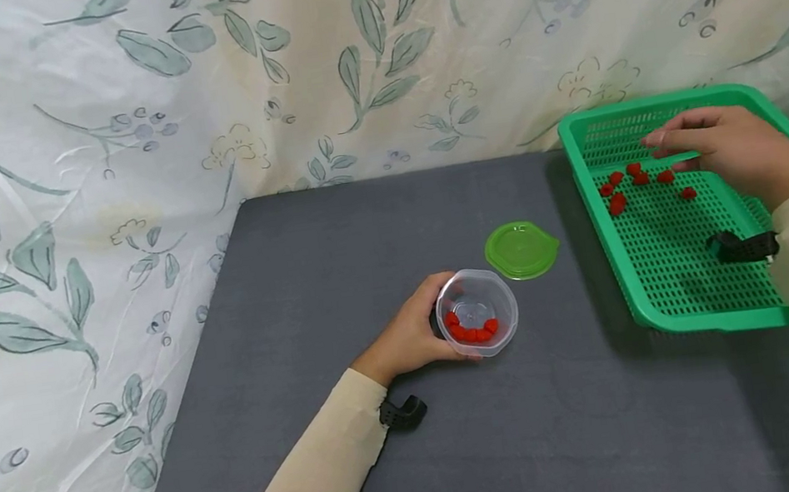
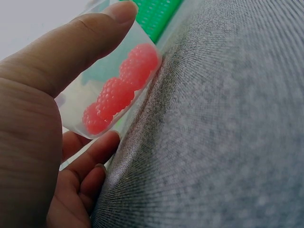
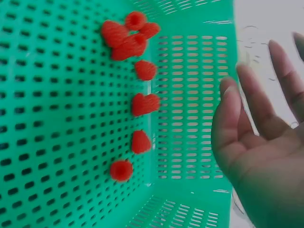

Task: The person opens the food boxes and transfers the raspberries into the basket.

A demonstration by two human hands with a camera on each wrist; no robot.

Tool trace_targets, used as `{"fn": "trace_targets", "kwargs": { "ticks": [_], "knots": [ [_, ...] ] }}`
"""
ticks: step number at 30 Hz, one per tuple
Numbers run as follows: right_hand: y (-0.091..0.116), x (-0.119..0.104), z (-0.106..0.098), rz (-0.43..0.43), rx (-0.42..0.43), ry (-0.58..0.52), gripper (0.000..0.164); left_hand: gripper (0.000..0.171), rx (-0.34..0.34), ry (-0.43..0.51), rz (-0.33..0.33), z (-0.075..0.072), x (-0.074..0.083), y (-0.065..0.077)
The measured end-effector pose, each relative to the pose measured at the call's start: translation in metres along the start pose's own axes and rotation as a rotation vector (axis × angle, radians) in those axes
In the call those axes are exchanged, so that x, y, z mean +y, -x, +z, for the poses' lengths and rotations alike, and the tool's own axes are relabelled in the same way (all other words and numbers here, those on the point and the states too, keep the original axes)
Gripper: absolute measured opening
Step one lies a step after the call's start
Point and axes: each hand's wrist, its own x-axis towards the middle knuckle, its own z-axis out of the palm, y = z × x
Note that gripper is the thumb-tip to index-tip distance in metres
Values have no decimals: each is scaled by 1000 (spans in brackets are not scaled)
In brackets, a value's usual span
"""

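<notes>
My left hand [image 1: 417,331] grips a clear plastic tub [image 1: 493,291] on the grey table, thumb on the near side and fingers around the back. Several red raspberries [image 2: 116,97] lie along the bottom of the tub. Over the far part of a green basket [image 1: 614,274], my right hand [image 1: 737,147] hovers with its fingers extended and nothing held. Below it, several raspberries [image 3: 141,142] lie on the basket floor, most near one wall. In the right wrist view the right hand [image 3: 261,137] is apart from the berries.
A round green lid [image 1: 522,250] with a tab lies on the table between the tub and the basket. The dark grey tabletop [image 1: 334,246] meets a hanging floral cloth [image 1: 374,97] at its back and left edges.
</notes>
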Motion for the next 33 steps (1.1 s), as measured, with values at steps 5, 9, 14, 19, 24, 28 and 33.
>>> {"fn": "trace_targets", "kwargs": {
  "ticks": [5, 9, 14, 19, 24, 28, 33],
  "knots": [
    [4, 0, -1, -142, -29, -414, 25, 105, 0, 11, -4, 0, 2, 0],
    [7, 1, -3, -220, -86, -630, 24, 105, 0, 9, -15, 0, 2, 0],
    [15, -5, -1, -300, -94, -707, 24, 105, -1, 15, -12, 0, 2, 0],
    [26, -21, 8, -418, -92, -803, 25, 107, 3, 20, 7, 0, 1, 0],
    [36, -43, 21, -543, -157, -843, 28, 106, 7, 23, 3, 0, 1, 1],
    [45, -59, 37, -617, -243, -847, 30, 105, 7, 23, 0, 0, 1, 1],
    [59, -73, 61, -653, -292, -787, 31, 105, 7, 26, 6, 0, 2, 0]
  ]
}}
